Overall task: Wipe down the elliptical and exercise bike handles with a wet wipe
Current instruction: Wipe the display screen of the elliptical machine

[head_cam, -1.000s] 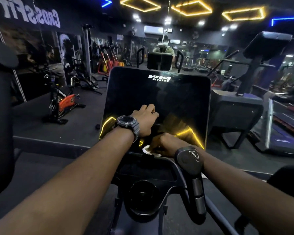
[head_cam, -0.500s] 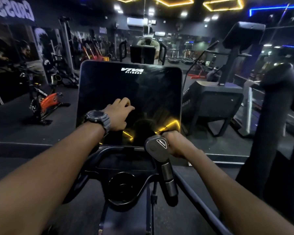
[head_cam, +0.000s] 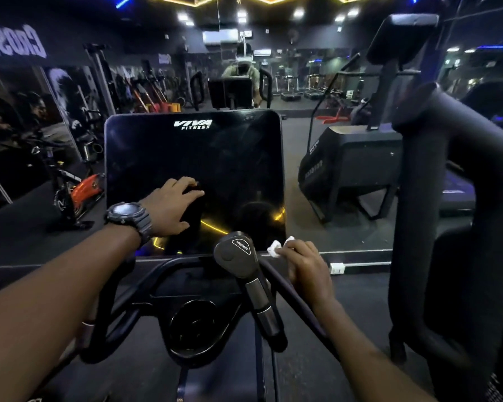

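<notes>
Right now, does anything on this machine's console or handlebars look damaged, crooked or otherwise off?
Nothing stands out. The glossy black console screen looks intact under the left hand. The right hand holds the crumpled white wet wipe against the thin black handlebar, beside the grey resistance knob.

Both arms reach forward; left hand (head_cam: 172,203) spread flat, right hand (head_cam: 308,268) curled, gripping.

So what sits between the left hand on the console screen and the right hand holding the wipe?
In the head view, the resistance knob stands between the left hand and the right hand gripping the wet wipe.
</notes>
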`<action>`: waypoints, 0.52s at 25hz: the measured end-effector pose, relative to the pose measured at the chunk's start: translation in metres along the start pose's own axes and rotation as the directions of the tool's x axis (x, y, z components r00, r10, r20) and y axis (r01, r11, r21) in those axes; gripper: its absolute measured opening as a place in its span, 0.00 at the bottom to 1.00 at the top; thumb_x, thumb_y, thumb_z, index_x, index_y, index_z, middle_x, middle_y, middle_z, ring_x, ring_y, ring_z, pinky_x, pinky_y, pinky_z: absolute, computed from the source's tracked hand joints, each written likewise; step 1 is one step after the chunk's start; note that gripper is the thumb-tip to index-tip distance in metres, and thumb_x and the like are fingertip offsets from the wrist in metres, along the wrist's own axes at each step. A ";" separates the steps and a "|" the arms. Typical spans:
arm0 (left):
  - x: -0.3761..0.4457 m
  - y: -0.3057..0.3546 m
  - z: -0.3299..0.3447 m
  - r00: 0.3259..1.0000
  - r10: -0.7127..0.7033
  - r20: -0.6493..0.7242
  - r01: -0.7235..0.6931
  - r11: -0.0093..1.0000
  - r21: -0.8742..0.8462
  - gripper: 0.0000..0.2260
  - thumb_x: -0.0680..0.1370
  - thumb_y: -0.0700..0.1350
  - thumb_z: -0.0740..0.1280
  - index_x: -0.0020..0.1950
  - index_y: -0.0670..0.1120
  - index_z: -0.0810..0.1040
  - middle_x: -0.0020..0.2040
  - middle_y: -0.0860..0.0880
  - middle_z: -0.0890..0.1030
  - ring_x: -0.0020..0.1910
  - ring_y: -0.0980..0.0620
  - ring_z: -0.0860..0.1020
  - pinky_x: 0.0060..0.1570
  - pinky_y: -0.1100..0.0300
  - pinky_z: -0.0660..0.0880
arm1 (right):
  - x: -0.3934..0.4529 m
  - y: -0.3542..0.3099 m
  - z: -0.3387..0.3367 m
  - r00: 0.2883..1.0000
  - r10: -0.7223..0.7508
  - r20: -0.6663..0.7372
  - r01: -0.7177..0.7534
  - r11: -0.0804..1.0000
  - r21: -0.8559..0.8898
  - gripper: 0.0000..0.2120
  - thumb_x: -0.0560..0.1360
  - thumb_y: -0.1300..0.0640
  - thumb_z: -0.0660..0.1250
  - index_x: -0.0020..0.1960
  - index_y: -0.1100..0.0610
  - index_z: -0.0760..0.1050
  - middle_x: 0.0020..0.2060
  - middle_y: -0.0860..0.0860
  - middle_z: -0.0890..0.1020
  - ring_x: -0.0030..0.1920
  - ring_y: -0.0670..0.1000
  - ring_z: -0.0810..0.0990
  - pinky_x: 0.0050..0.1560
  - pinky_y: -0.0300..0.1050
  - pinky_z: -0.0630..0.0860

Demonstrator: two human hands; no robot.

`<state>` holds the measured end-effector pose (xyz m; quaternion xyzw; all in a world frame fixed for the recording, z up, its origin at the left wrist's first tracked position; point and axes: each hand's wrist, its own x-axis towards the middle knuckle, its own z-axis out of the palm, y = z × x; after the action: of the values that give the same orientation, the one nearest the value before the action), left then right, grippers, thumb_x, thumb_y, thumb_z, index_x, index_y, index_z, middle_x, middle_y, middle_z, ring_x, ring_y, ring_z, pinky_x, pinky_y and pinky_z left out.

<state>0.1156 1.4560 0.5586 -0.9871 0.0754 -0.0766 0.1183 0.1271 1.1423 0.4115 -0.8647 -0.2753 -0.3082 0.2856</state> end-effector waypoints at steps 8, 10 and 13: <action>0.001 0.003 -0.004 1.000 -0.024 -0.009 0.023 0.995 -0.098 0.33 0.75 0.47 0.70 0.78 0.53 0.60 0.71 0.51 0.60 0.67 0.49 0.64 0.65 0.52 0.71 | 0.110 -0.067 0.025 0.724 -0.204 0.659 0.194 0.977 0.089 0.07 0.77 0.57 0.67 0.47 0.59 0.80 0.45 0.55 0.83 0.46 0.56 0.82 0.48 0.54 0.79; 0.001 0.000 -0.004 0.999 -0.046 -0.007 0.044 0.989 -0.142 0.32 0.75 0.42 0.68 0.77 0.53 0.61 0.70 0.51 0.61 0.66 0.48 0.64 0.65 0.50 0.70 | 0.135 -0.089 0.036 0.570 -0.238 0.786 0.290 0.954 0.078 0.10 0.78 0.59 0.66 0.54 0.62 0.82 0.50 0.57 0.84 0.50 0.54 0.81 0.49 0.41 0.78; 0.001 -0.001 -0.006 0.998 -0.055 -0.007 0.053 0.984 -0.173 0.31 0.74 0.38 0.66 0.76 0.52 0.63 0.68 0.49 0.62 0.66 0.45 0.64 0.63 0.48 0.70 | 0.155 -0.121 0.049 0.471 -0.379 0.796 0.335 0.912 0.236 0.11 0.77 0.59 0.69 0.58 0.60 0.82 0.52 0.54 0.84 0.48 0.47 0.78 0.43 0.32 0.71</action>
<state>0.1154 1.4560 0.5644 -0.9949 0.0556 -0.0789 0.0298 0.1688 1.3037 0.5260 -0.8222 -0.5576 0.0892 0.0714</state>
